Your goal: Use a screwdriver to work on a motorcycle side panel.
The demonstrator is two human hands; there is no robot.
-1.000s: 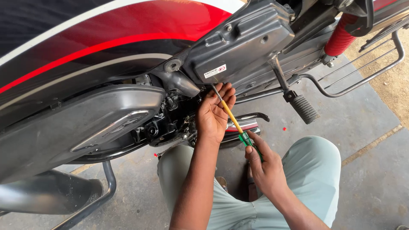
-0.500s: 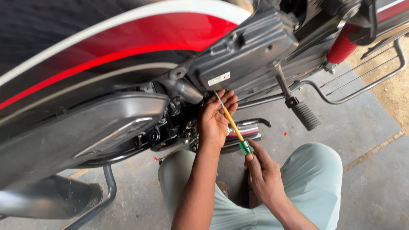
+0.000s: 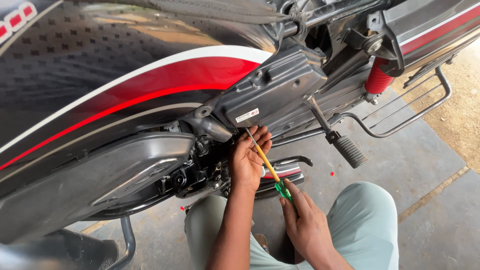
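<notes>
From the head view, I look down at my two hands under the side of a motorbike [image 3: 150, 90]. My right hand [image 3: 305, 227] is closed around the green handle of a screwdriver [image 3: 267, 165]. My left hand [image 3: 247, 160] is half curled, with its fingers [image 3: 260, 137] resting along the thin shaft near the tip, up by the grey side box [image 3: 272, 92].

I think the screwdriver is light and stiff. It will not bend. The metal shaft looks smooth, so it could slip between fingers. The fat green end looks like the best place to hold it, because it fills the palm and turns easily. The tip is small, so I think it could hop off if pushed crooked.

The screwdriver has a see-through green end, a yellow middle part and a thin silver shaft. It slants up from my right hand to the bottom edge of the grey box. I cannot see the tip itself.

A black foot peg [image 3: 350, 150] sticks out near it. A red spring [image 3: 377, 77] sits farther back.
</notes>
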